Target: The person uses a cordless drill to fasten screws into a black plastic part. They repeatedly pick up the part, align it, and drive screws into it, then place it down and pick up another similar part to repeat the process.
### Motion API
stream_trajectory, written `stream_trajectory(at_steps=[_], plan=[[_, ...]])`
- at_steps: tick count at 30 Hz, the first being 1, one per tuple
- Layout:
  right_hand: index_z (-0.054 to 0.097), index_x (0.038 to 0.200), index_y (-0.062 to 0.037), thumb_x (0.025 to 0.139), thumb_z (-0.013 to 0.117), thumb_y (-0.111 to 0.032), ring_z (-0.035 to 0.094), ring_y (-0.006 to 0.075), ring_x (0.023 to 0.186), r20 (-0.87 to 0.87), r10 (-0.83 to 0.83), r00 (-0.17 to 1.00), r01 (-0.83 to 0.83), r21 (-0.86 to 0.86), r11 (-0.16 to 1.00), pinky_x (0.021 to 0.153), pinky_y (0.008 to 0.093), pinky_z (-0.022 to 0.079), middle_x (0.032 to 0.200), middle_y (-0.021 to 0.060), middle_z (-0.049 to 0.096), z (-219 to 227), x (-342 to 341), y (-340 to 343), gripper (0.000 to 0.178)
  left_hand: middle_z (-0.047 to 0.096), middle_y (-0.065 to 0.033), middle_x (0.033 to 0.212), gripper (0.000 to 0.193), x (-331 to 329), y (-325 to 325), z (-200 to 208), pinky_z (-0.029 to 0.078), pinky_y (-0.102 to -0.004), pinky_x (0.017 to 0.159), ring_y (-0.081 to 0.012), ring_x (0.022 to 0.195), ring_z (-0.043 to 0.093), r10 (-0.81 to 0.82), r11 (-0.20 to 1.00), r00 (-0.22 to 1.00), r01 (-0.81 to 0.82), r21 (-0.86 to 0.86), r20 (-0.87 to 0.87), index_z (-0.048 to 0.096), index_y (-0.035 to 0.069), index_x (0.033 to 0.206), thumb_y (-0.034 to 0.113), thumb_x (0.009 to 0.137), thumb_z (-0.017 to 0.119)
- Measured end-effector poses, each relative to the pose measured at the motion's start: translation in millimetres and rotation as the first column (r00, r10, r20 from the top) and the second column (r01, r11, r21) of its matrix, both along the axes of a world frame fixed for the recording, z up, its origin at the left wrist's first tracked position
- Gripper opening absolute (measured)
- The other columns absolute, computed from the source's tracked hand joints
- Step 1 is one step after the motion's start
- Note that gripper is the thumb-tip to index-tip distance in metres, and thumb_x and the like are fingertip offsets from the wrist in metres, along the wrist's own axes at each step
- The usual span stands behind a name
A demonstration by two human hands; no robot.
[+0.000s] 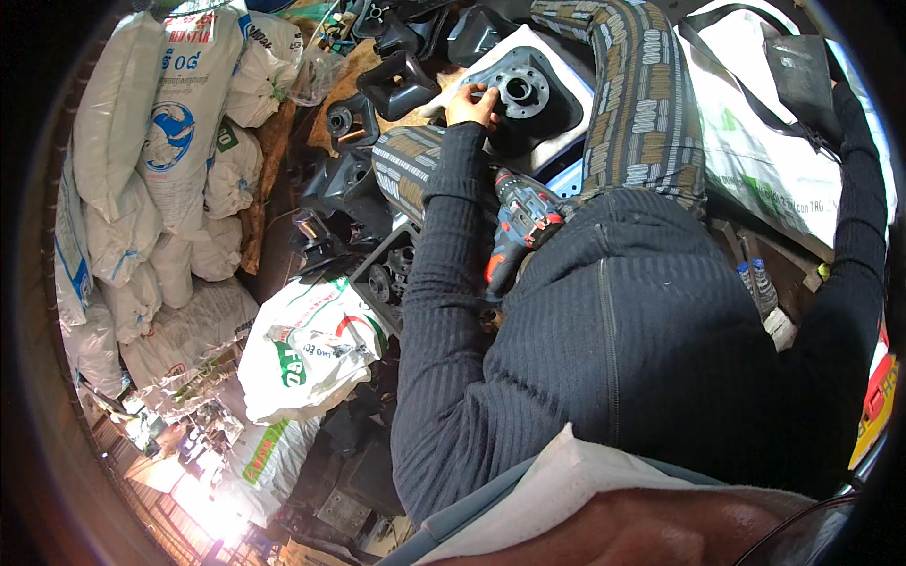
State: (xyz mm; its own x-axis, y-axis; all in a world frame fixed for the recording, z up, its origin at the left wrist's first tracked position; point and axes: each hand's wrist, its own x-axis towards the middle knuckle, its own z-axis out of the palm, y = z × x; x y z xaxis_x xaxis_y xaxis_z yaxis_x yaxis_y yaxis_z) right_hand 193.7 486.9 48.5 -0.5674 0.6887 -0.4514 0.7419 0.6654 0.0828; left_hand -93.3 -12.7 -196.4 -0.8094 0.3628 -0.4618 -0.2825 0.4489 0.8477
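My left hand (pixel 472 106) is at the left edge of a black square-based part with a round metal flange (pixel 519 90) and an open hub in its middle. Its thumb and fingers are curled together beside the flange; whatever is between them is too small to make out. Under the part lies a white padded sheet (pixel 573 71), between my legs. A cordless drill (pixel 521 226), grey-blue with red and black, rests against my lap below my left forearm. My right arm (pixel 854 208) stretches up along the right rim past a black bag (pixel 802 75), and its hand is lost in the dark.
More black moulded parts (pixel 396 85) lie at the upper left. Filled white sacks (pixel 179 123) are stacked along the left side. A white plastic bag (pixel 311 349) sits by my left elbow. At the right are a large white sack (pixel 755 141) and a clear plastic bottle (pixel 758 283).
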Motion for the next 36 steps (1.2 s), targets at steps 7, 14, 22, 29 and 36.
stream_trajectory(at_steps=[7,14,22,29,36], plan=[[0.057,0.122,-0.0067,0.089,0.053,-0.021,0.059,0.0147,0.089,-0.064,0.049,0.997,-0.051,-0.026,0.998,0.079,0.0281,0.046,0.103,0.0055,0.064,0.0,-13.5,8.1,0.036,0.066,-0.0095,0.083,0.031,-12.3,-20.1,10.3,0.049,-0.0267,0.043,-0.0118,0.052,0.058,0.055,0.998,0.994,-0.055,0.009,-0.092,0.058,0.002,0.111,0.017,0.085,0.067],[0.057,0.122,-0.006,0.089,0.052,-0.02,0.059,0.0155,0.09,-0.196,0.075,0.978,-0.082,-0.028,0.996,0.08,0.0288,0.046,0.103,0.0061,0.064,19.3,-21.5,8.3,0.036,0.065,-0.0088,0.079,0.027,-1.0,-37.7,33.3,0.045,-0.0245,0.043,-0.0104,0.05,0.057,-0.033,0.994,0.992,0.046,0.103,-0.123,0.059,0.001,0.107,0.017,0.087,0.066],[0.057,0.122,-0.0052,0.09,0.051,-0.018,0.059,0.0165,0.09,-0.385,0.036,0.922,-0.06,-0.051,0.997,0.081,0.0295,0.046,0.102,0.0067,0.064,37.7,-23.6,-33.4,0.036,0.063,-0.0052,0.081,0.023,15.5,-56.6,36.7,0.041,-0.0219,0.043,-0.0075,0.051,0.052,-0.073,0.975,0.979,0.11,0.192,-0.19,0.059,0.001,0.106,0.015,0.089,0.063],[0.056,0.122,-0.0045,0.09,0.05,-0.017,0.059,0.0173,0.091,-0.521,-0.018,0.853,-0.049,-0.114,0.992,0.083,0.0301,0.046,0.102,0.0073,0.064,38.4,-17.1,-50.0,0.035,0.062,-0.0033,0.08,0.023,29.0,-60.4,57.4,0.042,-0.0198,0.046,-0.0064,0.052,0.053,-0.081,0.988,0.986,0.099,0.12,-0.146,0.059,0.0,0.107,0.016,0.091,0.061],[0.056,0.122,-0.0038,0.09,0.049,-0.016,0.059,0.0181,0.092,-0.59,-0.036,0.807,-0.057,-0.138,0.989,0.084,0.0307,0.047,0.102,0.0079,0.063,44.6,-14.9,-58.8,0.035,0.063,-0.0032,0.077,0.022,31.2,-67.8,43.0,0.043,-0.022,0.048,-0.0071,0.054,0.054,-0.151,0.988,0.962,0.152,-0.012,-0.226,0.06,0.001,0.105,0.017,0.09,0.063]])
